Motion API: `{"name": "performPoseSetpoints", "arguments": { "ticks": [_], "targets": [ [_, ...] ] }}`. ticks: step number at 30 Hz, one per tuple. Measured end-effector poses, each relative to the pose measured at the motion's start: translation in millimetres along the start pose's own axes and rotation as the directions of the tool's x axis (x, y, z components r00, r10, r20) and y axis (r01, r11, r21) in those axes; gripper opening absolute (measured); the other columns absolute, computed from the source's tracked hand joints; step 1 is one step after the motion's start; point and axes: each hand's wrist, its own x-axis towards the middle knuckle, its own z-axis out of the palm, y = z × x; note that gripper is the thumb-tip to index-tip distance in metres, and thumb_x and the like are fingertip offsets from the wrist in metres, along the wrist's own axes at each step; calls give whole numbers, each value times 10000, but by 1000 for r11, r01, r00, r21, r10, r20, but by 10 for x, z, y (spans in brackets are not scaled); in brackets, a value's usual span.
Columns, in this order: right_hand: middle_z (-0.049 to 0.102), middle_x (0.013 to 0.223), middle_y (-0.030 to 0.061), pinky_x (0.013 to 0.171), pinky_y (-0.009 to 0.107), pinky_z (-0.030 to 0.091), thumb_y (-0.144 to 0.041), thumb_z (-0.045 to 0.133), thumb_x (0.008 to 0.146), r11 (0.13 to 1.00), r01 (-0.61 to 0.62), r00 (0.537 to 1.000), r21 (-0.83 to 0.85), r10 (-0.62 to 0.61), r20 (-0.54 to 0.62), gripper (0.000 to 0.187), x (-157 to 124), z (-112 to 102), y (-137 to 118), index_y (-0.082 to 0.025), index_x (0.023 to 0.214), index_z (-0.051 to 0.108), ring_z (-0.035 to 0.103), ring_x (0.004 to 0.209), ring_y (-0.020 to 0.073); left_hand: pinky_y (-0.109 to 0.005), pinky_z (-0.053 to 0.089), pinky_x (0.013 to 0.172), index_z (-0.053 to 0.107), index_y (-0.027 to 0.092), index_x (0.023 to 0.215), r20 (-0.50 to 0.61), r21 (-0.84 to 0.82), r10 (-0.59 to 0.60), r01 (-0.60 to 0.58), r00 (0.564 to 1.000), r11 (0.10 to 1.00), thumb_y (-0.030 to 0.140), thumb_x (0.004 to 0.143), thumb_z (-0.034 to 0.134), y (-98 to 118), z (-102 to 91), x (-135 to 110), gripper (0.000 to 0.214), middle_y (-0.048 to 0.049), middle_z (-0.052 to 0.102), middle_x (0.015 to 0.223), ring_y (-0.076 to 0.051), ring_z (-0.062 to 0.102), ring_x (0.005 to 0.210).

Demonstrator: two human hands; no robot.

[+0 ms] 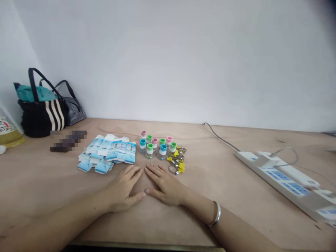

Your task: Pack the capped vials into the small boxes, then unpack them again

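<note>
My left hand (124, 190) lies flat on the table (210, 168), fingers stretched out and holding nothing. Beside it, my right hand (165, 185) also rests flat, its fingertips close to the left ones. Just beyond the left hand is a pile of flattened blue and white cartons (107, 152). Several small clear bottles (149, 151) with pink, green and blue caps stand upright past the fingertips. Metal hose clamps (173, 169) with yellow tabs (181, 167) lie in a heap near the right hand.
On the right a white power strip (275, 178) has plugs in it, with a grey cable (223, 136) running to the wall. Black striped bags (43, 117) and a bottle of yellow liquid (10, 131) stand at the left, near a dark pixelated object (69, 140).
</note>
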Motion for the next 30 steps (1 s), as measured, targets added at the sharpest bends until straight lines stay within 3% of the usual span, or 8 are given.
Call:
{"name": "performPoseSetpoints", "arguments": {
  "ticks": [4, 9, 17, 20, 23, 25, 27, 30],
  "targets": [
    [298, 1454, 165, 1109, 485, 199, -550, 408, 865, 1000, -12, 1000, -4, 12, 0, 690, -2, -5, -3, -114, 1396, 336, 259, 1349, 284, -549, 296, 1022, 497, 215, 1279, -208, 236, -76, 125, 975, 964, 291, 796, 487, -107, -161, 95, 489, -143, 483, 1323, -350, 416, 1230],
    [282, 1461, 163, 1107, 486, 203, -538, 404, 872, 1000, -1, 1000, -3, 1, 2, 685, -2, -2, 4, -121, 1407, 313, 257, 1350, 282, -604, 138, 1065, 422, 276, 1334, -356, 409, -118, 268, 927, 872, 88, 670, 493, -407, -337, 76, 694, -101, 371, 1428, -359, 244, 1346],
    [281, 1462, 164, 1107, 486, 204, -537, 409, 869, 1000, -5, 1000, -1, 5, 9, 687, -7, -12, -5, -110, 1399, 323, 264, 1345, 290, -393, 414, 984, 449, 185, 1320, -429, 273, -152, 289, 890, 918, 38, 775, 331, -616, -408, 16, 577, -102, 567, 1255, -257, 542, 1144],
    [311, 1447, 170, 1096, 483, 237, -529, 439, 857, 1000, -2, 1000, 29, 3, -25, 692, -20, 3, -1, -114, 1398, 317, 291, 1331, 292, -382, 403, 1005, 431, 194, 1326, -623, 259, -40, 254, 781, 932, 45, 801, 361, -588, -481, -13, 551, -83, 567, 1261, -246, 522, 1175],
    [318, 1431, 193, 1061, 464, 317, -481, 538, 813, 996, 1, 983, 92, 16, -182, 808, -12, 22, 43, -113, 1435, 176, 324, 1309, 289, -364, 424, 996, 440, 233, 1290, -804, 224, 100, 142, 587, 964, 69, 811, 440, -470, -501, -42, 506, -51, 610, 1203, -220, 545, 1150],
    [290, 1432, 200, 1031, 456, 360, -427, 601, 778, 991, 25, 931, 132, 25, -363, 923, 6, 15, 88, -132, 1448, 38, 344, 1293, 286, -354, 468, 945, 469, 238, 1236, -862, 60, 7, 89, 507, 994, 112, 828, 456, -342, -469, -32, 427, -47, 625, 1168, -209, 584, 1090],
    [260, 1433, 196, 1007, 462, 384, -407, 655, 732, 989, 50, 836, 139, 35, -547, 1025, 20, -18, 124, -165, 1441, -44, 356, 1278, 292, -356, 507, 880, 522, 228, 1166, -815, -216, -245, 116, 525, 969, 186, 854, 440, -209, -412, 10, 326, -51, 632, 1137, -210, 616, 1017],
    [238, 1432, 186, 999, 495, 370, -468, 716, 643, 997, 27, 736, 69, 27, -677, 1119, 9, -96, 129, -191, 1441, -19, 306, 1295, 329, -363, 552, 791, 554, 217, 1119, -510, -613, -507, 121, 695, 781, 278, 855, 437, -71, -307, 110, 294, -47, 651, 1058, -204, 647, 899]
  ]
}}
